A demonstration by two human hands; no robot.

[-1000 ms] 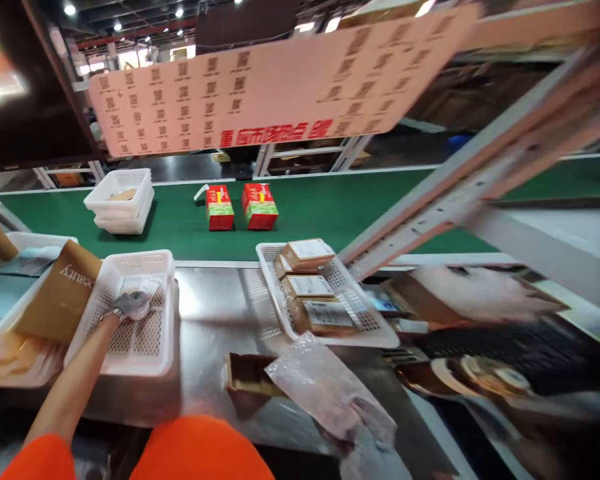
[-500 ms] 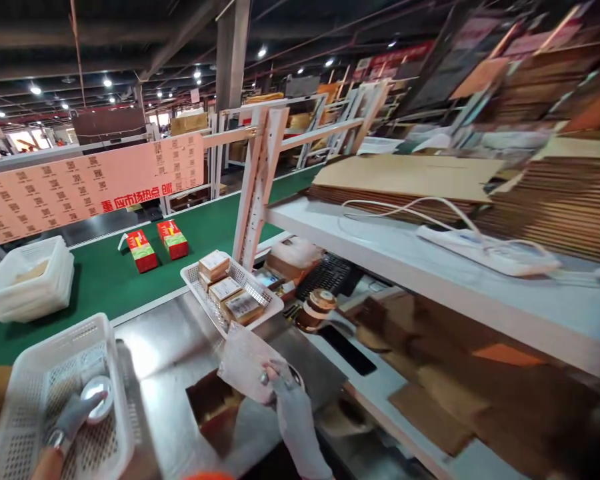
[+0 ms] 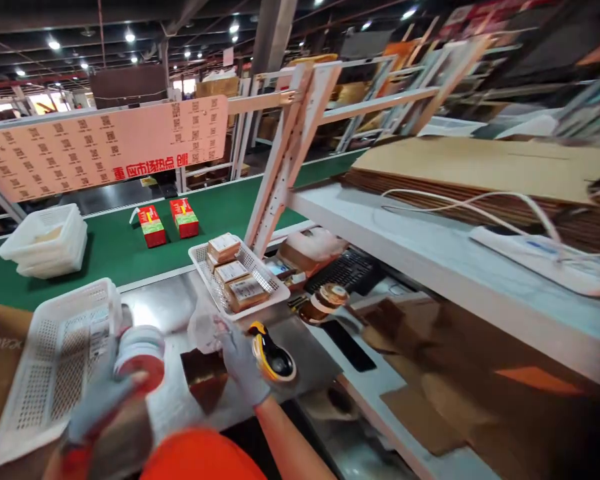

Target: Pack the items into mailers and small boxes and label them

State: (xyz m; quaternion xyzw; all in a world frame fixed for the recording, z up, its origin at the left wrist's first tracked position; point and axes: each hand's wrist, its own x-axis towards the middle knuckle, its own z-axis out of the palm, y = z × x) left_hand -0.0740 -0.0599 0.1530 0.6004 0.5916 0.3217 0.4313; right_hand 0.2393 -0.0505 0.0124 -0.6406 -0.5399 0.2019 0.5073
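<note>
Gloved hands at a steel packing bench: a round tin in the left, a clear plastic bag in the right.

The left hand (image 3: 100, 397) grips a red-and-white round tin (image 3: 140, 355), blurred, so its label cannot be read; the tin is held just right of a white perforated basket (image 3: 50, 373). The right hand (image 3: 240, 360) pinches a crumpled clear plastic bag (image 3: 203, 327) above an open brown carton (image 3: 205, 380), with a black-and-yellow handheld scanner (image 3: 273, 357), or something much like one, touching its far side. Beyond the right hand a white tray (image 3: 275, 293) carries labelled brown boxes (image 3: 233, 273). Farther off, two red-and-green cartons (image 3: 167, 223) lie on the green conveyor belt (image 3: 110, 257), under a pink board (image 3: 100, 147) of QR codes with red Chinese lettering. Left of the basket, a tan box (image 3: 0, 360) shows part of "beauty".
</note>
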